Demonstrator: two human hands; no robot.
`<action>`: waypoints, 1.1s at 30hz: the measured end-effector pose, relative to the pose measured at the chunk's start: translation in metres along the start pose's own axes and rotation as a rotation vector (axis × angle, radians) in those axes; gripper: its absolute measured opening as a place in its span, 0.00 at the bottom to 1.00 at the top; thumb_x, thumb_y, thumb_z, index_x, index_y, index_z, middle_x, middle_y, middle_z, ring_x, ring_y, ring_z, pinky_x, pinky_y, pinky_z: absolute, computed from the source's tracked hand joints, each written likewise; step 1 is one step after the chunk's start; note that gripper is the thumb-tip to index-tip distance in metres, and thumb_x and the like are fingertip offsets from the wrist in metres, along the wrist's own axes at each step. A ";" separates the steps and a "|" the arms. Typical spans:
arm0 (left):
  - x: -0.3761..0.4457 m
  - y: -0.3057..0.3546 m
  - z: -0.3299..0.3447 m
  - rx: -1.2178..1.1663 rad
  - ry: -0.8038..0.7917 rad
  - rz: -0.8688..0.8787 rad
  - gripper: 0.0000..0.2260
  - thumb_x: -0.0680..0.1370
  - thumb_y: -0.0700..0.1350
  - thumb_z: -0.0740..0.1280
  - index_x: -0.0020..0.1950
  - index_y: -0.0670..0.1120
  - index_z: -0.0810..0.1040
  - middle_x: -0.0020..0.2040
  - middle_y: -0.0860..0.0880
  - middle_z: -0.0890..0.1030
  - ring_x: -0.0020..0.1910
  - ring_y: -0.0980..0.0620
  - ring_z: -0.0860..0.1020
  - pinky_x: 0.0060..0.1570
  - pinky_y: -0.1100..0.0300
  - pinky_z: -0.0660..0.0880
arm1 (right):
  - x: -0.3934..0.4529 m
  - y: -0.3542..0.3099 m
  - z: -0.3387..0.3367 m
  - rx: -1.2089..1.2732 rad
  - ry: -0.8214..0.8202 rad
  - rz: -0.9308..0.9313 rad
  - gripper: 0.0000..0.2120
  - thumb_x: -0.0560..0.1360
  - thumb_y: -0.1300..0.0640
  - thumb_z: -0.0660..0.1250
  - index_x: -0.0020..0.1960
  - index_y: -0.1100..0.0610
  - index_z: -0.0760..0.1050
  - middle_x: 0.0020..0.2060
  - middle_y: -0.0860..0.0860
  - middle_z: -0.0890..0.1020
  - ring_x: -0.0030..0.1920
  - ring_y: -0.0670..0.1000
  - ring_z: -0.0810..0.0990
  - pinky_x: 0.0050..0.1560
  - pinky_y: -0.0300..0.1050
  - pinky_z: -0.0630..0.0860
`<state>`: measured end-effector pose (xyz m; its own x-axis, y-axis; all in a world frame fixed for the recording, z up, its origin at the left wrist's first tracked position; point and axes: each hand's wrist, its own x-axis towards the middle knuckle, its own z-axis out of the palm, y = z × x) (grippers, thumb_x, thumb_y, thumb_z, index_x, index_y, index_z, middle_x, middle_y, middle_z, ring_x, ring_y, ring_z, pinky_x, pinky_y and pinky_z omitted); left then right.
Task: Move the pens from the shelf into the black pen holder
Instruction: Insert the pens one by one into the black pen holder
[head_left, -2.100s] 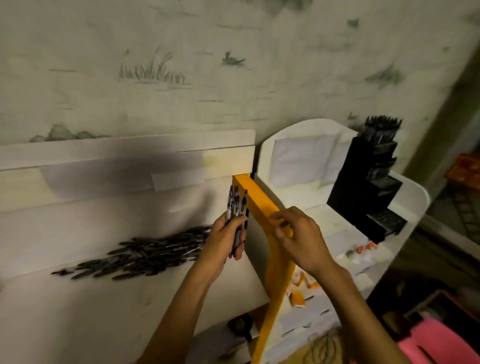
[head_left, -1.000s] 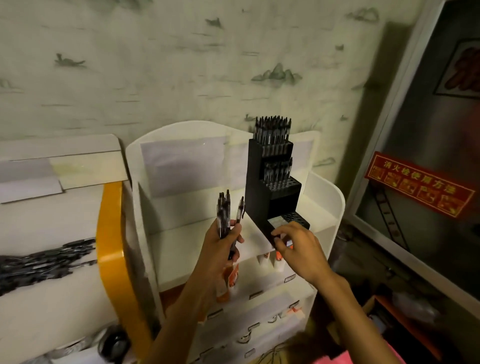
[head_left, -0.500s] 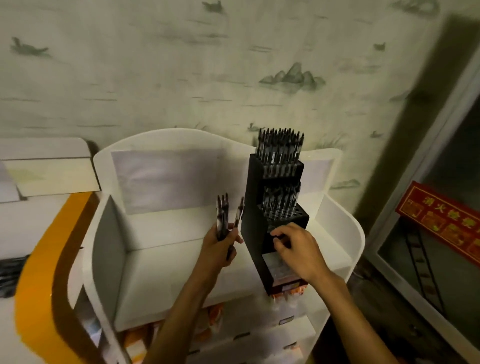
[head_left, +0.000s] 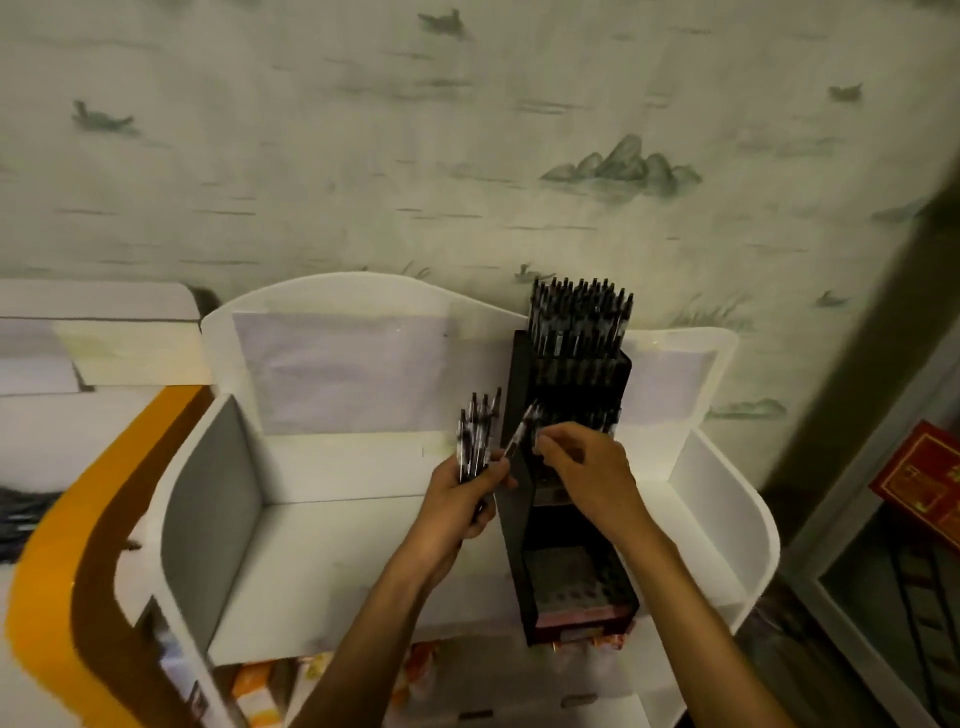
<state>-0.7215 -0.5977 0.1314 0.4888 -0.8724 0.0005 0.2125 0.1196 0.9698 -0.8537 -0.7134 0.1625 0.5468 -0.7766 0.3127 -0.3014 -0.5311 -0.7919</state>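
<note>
Head view puts you over a white display stand (head_left: 332, 545) set against a wall papered with pale ducks and rocks (head_left: 467, 130) — an orange panel (head_left: 47, 571) curves along the stand's left side. On the stand's top shelf, toward its right, stands the black pen holder (head_left: 519, 545), a stepped block; its top tier is packed with upright pens (head_left: 579, 317), a second row shows below that, and the lowest tier at the front shows only its grid of holes. At the far left edge, a dark heap of loose pens (head_left: 21, 519) lies on the neighbouring shelf. Your left hand (head_left: 457, 506) is just left of the holder, its fingers wrapped round a bundle of pens (head_left: 475, 441) held upright. Your right hand (head_left: 592, 473) is in front of the holder's middle tiers, its fingertips (head_left: 545, 448) pinching a single pen (head_left: 521, 431) — tilted, its lower end by your left thumb, its top against the holder's left face.
</note>
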 end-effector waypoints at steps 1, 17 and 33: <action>0.001 0.000 0.003 -0.011 -0.001 -0.002 0.09 0.81 0.43 0.67 0.59 0.42 0.77 0.40 0.45 0.82 0.25 0.53 0.67 0.22 0.62 0.58 | 0.004 0.001 -0.001 0.061 -0.016 0.008 0.05 0.79 0.52 0.66 0.52 0.49 0.81 0.44 0.42 0.84 0.44 0.39 0.81 0.47 0.30 0.75; 0.009 -0.010 0.030 0.148 0.164 0.017 0.12 0.82 0.50 0.66 0.55 0.40 0.77 0.42 0.44 0.82 0.24 0.54 0.68 0.23 0.64 0.61 | 0.036 0.017 -0.029 0.541 0.008 0.039 0.07 0.77 0.59 0.69 0.50 0.63 0.81 0.40 0.55 0.86 0.40 0.55 0.86 0.44 0.46 0.83; 0.001 -0.015 0.021 0.156 0.301 0.008 0.12 0.83 0.47 0.62 0.56 0.38 0.73 0.30 0.54 0.77 0.24 0.56 0.66 0.25 0.63 0.61 | 0.050 0.035 -0.025 -0.065 0.170 -0.383 0.06 0.77 0.56 0.69 0.47 0.59 0.82 0.38 0.51 0.85 0.38 0.45 0.83 0.42 0.32 0.78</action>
<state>-0.7416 -0.6104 0.1217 0.7229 -0.6897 -0.0417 0.0874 0.0315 0.9957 -0.8566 -0.7791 0.1635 0.4942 -0.5606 0.6645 -0.1525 -0.8084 -0.5686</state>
